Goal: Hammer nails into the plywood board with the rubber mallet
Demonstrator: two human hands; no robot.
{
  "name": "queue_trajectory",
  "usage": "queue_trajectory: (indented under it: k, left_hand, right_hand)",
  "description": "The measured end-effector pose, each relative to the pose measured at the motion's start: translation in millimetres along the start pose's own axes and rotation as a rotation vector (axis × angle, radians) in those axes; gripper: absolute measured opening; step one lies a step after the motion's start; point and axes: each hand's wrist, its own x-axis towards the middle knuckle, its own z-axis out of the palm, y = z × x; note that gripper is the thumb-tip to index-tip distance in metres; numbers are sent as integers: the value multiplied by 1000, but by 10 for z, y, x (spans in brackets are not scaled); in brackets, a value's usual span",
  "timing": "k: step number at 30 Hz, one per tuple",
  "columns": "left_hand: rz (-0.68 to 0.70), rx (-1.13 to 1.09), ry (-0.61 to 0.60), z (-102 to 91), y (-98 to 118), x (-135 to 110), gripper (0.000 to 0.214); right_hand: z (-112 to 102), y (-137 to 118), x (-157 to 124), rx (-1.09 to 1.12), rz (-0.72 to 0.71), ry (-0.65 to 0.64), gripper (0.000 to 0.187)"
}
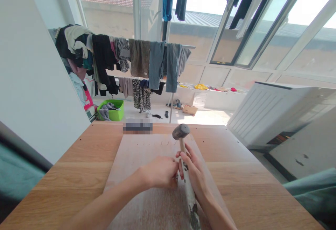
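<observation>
My right hand point(195, 168) holds a rubber mallet point(181, 132) by its worn, pale handle, with the dark head pointing up and away from me. My left hand point(162, 172) is closed right beside it, over the board. Its fingertips meet near the right hand's fingers, and what they hold, if anything, is hidden. Under both hands lies a pale wooden board point(141, 160). Across its far part runs a row of small marks and thin upright nails point(168, 142), several in all.
The board rests on a wooden table point(84, 174). A blurred dark box point(138, 126) sits at the table's far edge. Beyond are a clothes rack with laundry point(139, 58), a green basket point(118, 111) and a cardboard box point(190, 110). A white ridged unit point(267, 107) stands right.
</observation>
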Motion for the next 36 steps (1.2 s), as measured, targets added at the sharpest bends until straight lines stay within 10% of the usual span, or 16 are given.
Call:
queue_trajectory:
  k: [15, 27, 36]
  left_hand:
    - [-95, 0, -54, -308, -160, -104, 10]
    - [-258, -461, 418, -236, -1141, -100, 17]
    - [-250, -566, 520, -138, -1226, -110, 19]
  right_hand:
    - [-7, -22, -6, -77, -23, -11, 55]
    - [-29, 37, 18, -74, -65, -7, 41]
    - [-5, 4, 1, -67, -51, 6, 50]
